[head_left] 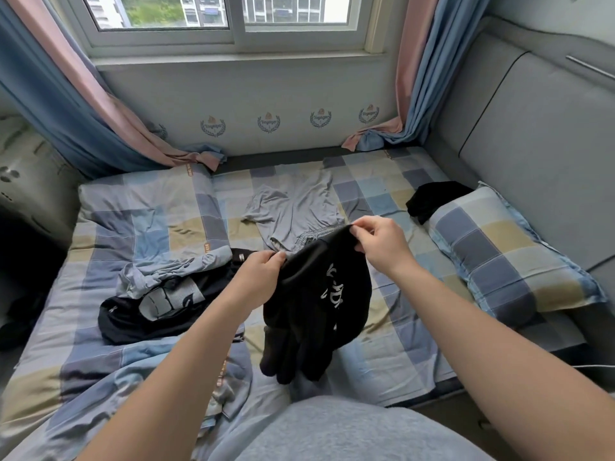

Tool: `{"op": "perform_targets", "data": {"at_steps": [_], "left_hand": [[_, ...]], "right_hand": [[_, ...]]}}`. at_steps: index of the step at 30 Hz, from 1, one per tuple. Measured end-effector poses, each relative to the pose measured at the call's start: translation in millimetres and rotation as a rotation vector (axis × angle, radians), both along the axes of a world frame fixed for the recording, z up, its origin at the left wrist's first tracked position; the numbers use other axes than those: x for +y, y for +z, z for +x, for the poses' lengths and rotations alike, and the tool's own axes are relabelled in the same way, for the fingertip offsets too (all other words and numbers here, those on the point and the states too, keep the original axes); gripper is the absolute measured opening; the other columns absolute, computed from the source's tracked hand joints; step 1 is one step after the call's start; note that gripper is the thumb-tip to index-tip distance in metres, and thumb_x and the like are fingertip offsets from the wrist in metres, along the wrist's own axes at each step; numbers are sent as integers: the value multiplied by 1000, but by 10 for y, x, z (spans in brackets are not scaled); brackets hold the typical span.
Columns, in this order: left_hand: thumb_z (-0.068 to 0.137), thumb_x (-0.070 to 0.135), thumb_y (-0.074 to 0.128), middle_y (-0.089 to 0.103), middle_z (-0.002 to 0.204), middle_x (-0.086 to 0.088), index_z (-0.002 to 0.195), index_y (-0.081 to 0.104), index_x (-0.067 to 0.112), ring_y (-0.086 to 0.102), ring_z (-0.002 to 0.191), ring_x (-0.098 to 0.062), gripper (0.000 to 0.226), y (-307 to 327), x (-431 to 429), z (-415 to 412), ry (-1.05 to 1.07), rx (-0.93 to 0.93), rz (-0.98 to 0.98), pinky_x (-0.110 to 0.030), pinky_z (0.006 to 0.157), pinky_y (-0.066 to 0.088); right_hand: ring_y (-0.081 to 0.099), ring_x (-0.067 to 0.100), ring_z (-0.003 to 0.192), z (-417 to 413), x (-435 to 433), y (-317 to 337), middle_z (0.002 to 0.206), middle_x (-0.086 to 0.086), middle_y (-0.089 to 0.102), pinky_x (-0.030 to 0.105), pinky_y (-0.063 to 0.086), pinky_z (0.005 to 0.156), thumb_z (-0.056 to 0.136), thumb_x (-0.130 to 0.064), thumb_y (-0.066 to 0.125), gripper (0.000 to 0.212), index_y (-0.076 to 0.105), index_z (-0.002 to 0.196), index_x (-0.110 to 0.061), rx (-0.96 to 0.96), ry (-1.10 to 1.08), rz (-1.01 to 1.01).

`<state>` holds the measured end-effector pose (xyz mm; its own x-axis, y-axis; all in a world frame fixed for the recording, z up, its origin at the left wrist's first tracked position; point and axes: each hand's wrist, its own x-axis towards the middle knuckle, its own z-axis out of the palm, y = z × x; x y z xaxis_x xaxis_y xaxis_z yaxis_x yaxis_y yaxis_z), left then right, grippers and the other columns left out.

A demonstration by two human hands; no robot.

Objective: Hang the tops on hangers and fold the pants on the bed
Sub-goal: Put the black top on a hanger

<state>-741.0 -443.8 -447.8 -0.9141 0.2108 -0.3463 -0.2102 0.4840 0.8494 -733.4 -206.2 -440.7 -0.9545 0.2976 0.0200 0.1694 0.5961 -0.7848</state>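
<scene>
I hold a black garment with white lettering (pixel 319 294) up over the bed (pixel 399 344). My left hand (pixel 259 274) pinches its top edge on the left, and my right hand (pixel 379 241) pinches the same edge on the right. The cloth hangs down between them in folds. Behind it a grey top (pixel 293 204) lies flat on the checked sheet. To the left lies a heap of clothes: a grey piece (pixel 159 271) over a black garment with a grey print (pixel 149 311). Another black garment (pixel 432 197) lies beside the pillow. No hanger shows.
A checked pillow (pixel 509 257) lies at the right by the padded grey headboard (pixel 539 134). A rumpled checked quilt (pixel 139 207) covers the bed's left side. Blue and pink curtains (pixel 83 104) hang at both sides of the window (pixel 226 21).
</scene>
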Motion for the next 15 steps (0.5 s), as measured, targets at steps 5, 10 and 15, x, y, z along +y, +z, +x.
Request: {"op": "perform_targets", "data": {"at_steps": [5, 10, 15], "left_hand": [[105, 35, 49, 68, 74, -2, 93, 72, 13, 61, 59, -15, 34, 31, 11, 15, 167, -236, 262, -24, 52, 41], [98, 20, 59, 74, 91, -15, 90, 73, 5, 72, 81, -28, 22, 150, 22, 33, 257, -365, 560, -37, 78, 54], [101, 28, 49, 73, 83, -11, 92, 68, 5, 72, 72, -21, 31, 323, 70, 19, 256, -528, 801, -30, 68, 55]], "right_hand": [[67, 13, 97, 133, -68, -144, 101, -2, 70, 32, 55, 88, 97, -16, 63, 12, 69, 104, -24, -65, 75, -221], [52, 2, 126, 578, -146, -359, 135, -12, 57, 20, 45, 98, 89, -40, 73, 49, 51, 134, -39, -299, 344, -472], [63, -9, 100, 787, -455, -655, 102, -30, 68, 13, 49, 80, 88, -30, 74, 32, 59, 111, -48, -439, 459, -329]]}}
